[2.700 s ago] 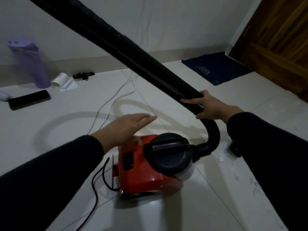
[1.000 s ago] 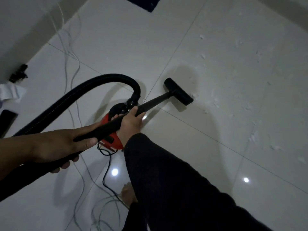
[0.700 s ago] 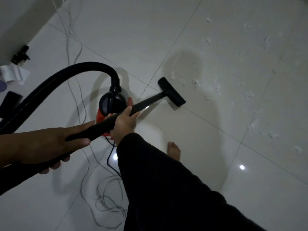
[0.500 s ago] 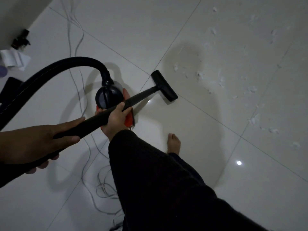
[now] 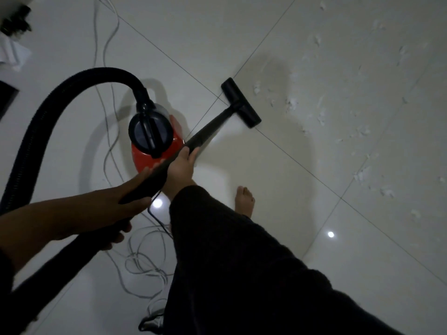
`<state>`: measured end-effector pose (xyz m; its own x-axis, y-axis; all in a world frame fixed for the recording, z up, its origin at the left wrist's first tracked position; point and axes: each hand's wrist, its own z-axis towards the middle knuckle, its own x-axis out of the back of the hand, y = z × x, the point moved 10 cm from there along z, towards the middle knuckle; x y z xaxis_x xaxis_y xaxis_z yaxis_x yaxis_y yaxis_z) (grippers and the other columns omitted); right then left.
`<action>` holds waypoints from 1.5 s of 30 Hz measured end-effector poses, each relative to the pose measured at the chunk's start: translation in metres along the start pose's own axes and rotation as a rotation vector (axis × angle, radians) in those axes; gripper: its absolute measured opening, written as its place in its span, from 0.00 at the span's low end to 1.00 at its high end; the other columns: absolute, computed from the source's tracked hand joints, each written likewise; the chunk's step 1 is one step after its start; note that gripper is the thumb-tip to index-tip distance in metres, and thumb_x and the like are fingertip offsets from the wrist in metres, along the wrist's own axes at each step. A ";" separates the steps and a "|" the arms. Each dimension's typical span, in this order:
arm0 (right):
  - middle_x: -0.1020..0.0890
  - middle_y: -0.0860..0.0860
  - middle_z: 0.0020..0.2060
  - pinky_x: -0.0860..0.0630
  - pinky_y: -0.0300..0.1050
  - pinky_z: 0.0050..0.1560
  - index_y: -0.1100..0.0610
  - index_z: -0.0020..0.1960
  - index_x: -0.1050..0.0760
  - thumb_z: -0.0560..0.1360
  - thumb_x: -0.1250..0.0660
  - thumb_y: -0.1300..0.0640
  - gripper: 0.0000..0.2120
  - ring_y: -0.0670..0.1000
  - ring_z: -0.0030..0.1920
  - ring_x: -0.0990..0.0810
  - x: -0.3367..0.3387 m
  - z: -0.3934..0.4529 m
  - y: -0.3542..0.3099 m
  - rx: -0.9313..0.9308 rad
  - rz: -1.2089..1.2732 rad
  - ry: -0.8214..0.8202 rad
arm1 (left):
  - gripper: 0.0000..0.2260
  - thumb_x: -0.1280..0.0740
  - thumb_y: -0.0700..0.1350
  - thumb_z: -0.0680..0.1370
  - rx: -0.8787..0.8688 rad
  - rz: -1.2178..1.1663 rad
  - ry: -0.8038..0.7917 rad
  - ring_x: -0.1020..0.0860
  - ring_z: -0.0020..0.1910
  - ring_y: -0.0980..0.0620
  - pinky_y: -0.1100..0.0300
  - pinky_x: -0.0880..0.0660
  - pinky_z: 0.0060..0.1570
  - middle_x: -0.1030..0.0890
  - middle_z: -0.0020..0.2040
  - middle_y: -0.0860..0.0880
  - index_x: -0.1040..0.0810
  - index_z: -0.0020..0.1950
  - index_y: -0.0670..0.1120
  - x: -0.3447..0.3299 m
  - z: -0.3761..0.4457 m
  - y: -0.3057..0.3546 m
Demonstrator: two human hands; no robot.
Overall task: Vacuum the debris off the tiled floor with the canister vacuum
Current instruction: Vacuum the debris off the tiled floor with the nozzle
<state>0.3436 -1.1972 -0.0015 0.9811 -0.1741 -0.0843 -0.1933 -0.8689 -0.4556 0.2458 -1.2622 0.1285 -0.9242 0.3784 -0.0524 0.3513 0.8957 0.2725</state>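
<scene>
The red canister vacuum (image 5: 159, 151) with a black lid stands on the white tiled floor (image 5: 217, 32), left of centre. Its ribbed black hose (image 5: 48, 102) arcs up from the lid and down to the lower left. My left hand (image 5: 101, 211) grips the wand's thick rear end. My right hand (image 5: 180, 168) grips the black wand (image 5: 208, 131) further forward. The flat floor nozzle (image 5: 240, 102) rests on a grout line. White debris (image 5: 292, 103) lies scattered just right of the nozzle and across the right-hand tiles.
Grey and black cables (image 5: 142, 259) loop on the floor under my arms and run up past the canister. My bare foot (image 5: 245, 200) stands right of the canister. White paper (image 5: 12, 54) and dark small items (image 5: 15, 22) lie at the upper left.
I have stood up with the wand in both hands. The view has tilted down and turned. The nozzle has slid back slightly, with the debris patch now just right of it.
</scene>
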 end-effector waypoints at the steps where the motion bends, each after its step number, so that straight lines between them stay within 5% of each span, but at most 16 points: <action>1: 0.28 0.51 0.52 0.20 0.51 0.45 0.19 0.61 0.45 0.76 0.42 0.38 0.20 0.52 0.42 0.24 0.003 0.003 -0.003 -0.042 0.023 0.010 | 0.39 0.29 0.65 0.63 -0.022 -0.002 -0.006 0.23 0.26 0.50 0.57 0.25 0.29 0.22 0.39 0.39 0.48 0.68 0.75 -0.008 0.005 0.007; 3: 0.30 0.52 0.54 0.22 0.54 0.52 0.19 0.63 0.46 0.74 0.40 0.36 0.23 0.53 0.46 0.25 0.012 0.015 -0.010 -0.101 0.050 0.026 | 0.32 0.35 0.55 0.76 -0.059 -0.011 -0.003 0.24 0.27 0.50 0.58 0.25 0.29 0.24 0.38 0.39 0.51 0.71 0.73 -0.025 0.013 0.023; 8: 0.27 0.51 0.32 0.24 0.46 0.34 0.32 0.73 0.47 0.79 0.38 0.45 0.28 0.49 0.29 0.27 0.049 0.034 -0.052 -0.059 0.133 0.038 | 0.32 0.38 0.51 0.79 -0.137 0.014 -0.005 0.21 0.30 0.49 0.59 0.21 0.29 0.22 0.40 0.40 0.57 0.71 0.72 -0.050 0.030 0.065; 14: 0.27 0.54 0.46 0.21 0.47 0.42 0.32 0.74 0.48 0.79 0.37 0.49 0.29 0.50 0.42 0.25 0.073 0.043 -0.093 -0.060 0.139 0.008 | 0.27 0.41 0.51 0.80 -0.219 0.034 -0.009 0.24 0.22 0.57 0.66 0.27 0.24 0.25 0.36 0.43 0.51 0.72 0.70 -0.057 0.038 0.115; 18: 0.30 0.52 0.59 0.23 0.54 0.57 0.31 0.74 0.54 0.78 0.35 0.57 0.39 0.54 0.56 0.25 0.080 0.042 -0.121 -0.053 -0.056 -0.060 | 0.28 0.40 0.51 0.80 -0.220 0.062 -0.016 0.25 0.22 0.57 0.66 0.28 0.24 0.26 0.36 0.43 0.51 0.74 0.67 -0.063 0.046 0.147; 24: 0.32 0.56 0.69 0.27 0.50 0.46 0.35 0.76 0.60 0.79 0.40 0.59 0.39 0.56 0.56 0.27 0.107 0.059 -0.182 -0.096 -0.192 0.023 | 0.27 0.39 0.49 0.80 -0.197 -0.024 -0.053 0.25 0.26 0.53 0.61 0.26 0.25 0.26 0.37 0.42 0.49 0.73 0.67 -0.083 0.064 0.196; 26: 0.33 0.56 0.69 0.26 0.49 0.45 0.35 0.76 0.61 0.79 0.40 0.59 0.38 0.55 0.53 0.27 0.111 0.066 -0.199 -0.104 -0.237 0.022 | 0.25 0.40 0.49 0.81 -0.195 -0.041 -0.052 0.25 0.28 0.51 0.61 0.26 0.26 0.26 0.38 0.42 0.46 0.73 0.65 -0.085 0.069 0.214; 31: 0.30 0.55 0.62 0.24 0.56 0.60 0.35 0.76 0.61 0.78 0.41 0.58 0.38 0.55 0.51 0.26 0.115 0.084 -0.240 -0.066 -0.332 0.058 | 0.23 0.41 0.49 0.81 -0.225 -0.098 -0.036 0.26 0.26 0.52 0.61 0.26 0.26 0.27 0.36 0.42 0.45 0.73 0.64 -0.084 0.078 0.254; 45: 0.33 0.56 0.68 0.25 0.57 0.61 0.36 0.76 0.61 0.78 0.43 0.60 0.38 0.58 0.56 0.25 0.110 0.107 -0.290 -0.086 -0.351 0.060 | 0.18 0.41 0.50 0.81 -0.260 -0.115 -0.030 0.26 0.25 0.52 0.60 0.26 0.26 0.27 0.32 0.43 0.42 0.63 0.70 -0.068 0.092 0.309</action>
<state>0.5079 -0.9143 0.0265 0.9862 0.1169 0.1173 0.1527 -0.9158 -0.3716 0.4310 -0.9892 0.1275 -0.9495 0.2882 -0.1242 0.1910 0.8447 0.5000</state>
